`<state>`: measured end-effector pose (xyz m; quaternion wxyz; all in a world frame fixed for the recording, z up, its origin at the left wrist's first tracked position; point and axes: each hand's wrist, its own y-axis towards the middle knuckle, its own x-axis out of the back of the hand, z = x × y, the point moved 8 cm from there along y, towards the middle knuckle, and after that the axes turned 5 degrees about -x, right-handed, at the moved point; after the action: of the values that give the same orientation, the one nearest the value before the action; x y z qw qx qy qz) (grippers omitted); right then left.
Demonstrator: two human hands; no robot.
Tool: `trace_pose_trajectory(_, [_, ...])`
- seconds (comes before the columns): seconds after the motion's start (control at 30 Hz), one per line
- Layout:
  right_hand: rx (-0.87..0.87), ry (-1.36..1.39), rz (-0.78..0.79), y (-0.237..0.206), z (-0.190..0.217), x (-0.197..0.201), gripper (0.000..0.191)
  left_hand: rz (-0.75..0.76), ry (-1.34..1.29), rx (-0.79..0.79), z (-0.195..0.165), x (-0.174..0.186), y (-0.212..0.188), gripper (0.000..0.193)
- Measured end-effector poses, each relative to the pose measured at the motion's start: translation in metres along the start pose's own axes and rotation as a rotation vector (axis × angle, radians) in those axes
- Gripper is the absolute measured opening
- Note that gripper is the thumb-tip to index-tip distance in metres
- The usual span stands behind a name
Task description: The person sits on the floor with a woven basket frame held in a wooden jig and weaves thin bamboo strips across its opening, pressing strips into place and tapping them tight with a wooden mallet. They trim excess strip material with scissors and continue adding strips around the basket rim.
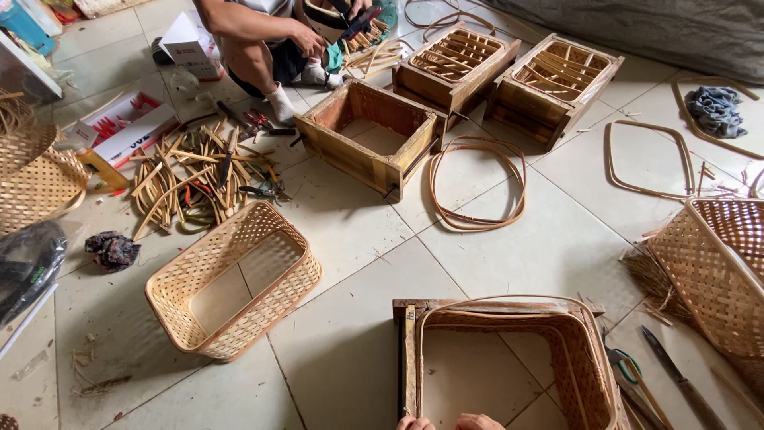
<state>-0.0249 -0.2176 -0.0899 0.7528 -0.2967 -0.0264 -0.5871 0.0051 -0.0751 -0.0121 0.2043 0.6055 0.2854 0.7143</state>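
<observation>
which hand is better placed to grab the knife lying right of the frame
Right, probably. The right hand rests on the near edge of the wooden frame, nearer the knife on the floor to its right; the left hand sits farther away.

Basket-weaving workshop: woven baskets [233, 280], wooden moulds [368, 135]

A woven basket [232, 279] lies left of the basket-filled wooden frame [407, 350]; an empty wooden box [368, 135] sits behind.
</observation>
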Motion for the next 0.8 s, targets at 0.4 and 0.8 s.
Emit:
trace_pose_trajectory(0.4, [-0.034,-0.022,0.022,-0.017,0.0,0.003,0.025,0.015,0.002,0.01,0.003,-0.002,0.005,0.019])
trace_pose_trajectory(0.8, [0.076,-0.011,0.083,-0.038,0.047,0.014,0.028,0.105,-0.076,-0.024,-0.001,0.004,-0.004,0.017])
